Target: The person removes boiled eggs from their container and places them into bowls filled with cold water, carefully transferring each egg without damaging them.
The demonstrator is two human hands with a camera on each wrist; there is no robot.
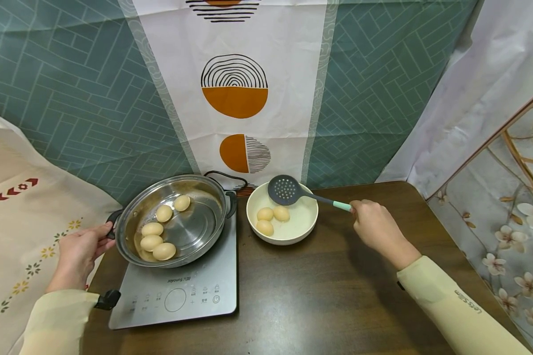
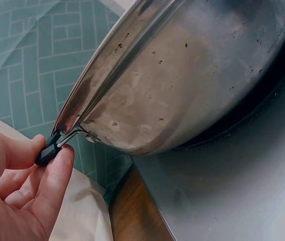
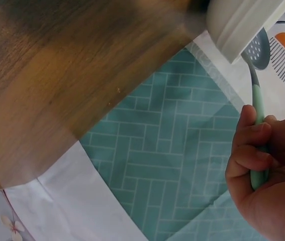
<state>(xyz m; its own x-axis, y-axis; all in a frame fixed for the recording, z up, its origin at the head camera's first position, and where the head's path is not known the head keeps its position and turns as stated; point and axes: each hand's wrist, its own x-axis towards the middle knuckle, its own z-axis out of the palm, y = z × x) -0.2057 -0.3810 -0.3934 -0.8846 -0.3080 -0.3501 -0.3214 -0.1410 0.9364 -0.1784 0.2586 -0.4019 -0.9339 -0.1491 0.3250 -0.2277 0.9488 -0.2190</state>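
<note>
L hand (image 1: 77, 251) pinches the pan's black side handle (image 2: 46, 154), thumb vs fingertips; prob. to steady the pan (image 1: 200, 219) w/o touching its metal. Pan's on the cooktop (image 1: 219, 278) at the table's (image 1: 315, 291) L edge; can't tell if its base sits dead flat. 5 eggs (image 1: 152, 229) in it, bunched toward the handle side, so maybe a slight tilt that way.

R hand (image 1: 375, 224): fingers curled round the mint grip end of the skimmer (image 1: 295, 192), well back from the head, prob. for reach. Skimmer head is over the bowl's far rim, nothing on it; contact w/ rim unclear.

Bowl (image 1: 299, 224) is by the table's far edge, just R of the cooktop; looks placed for a short hop from the pan. 3 eggs (image 1: 265, 227) in it, grouped at its L side, near each other.
</note>
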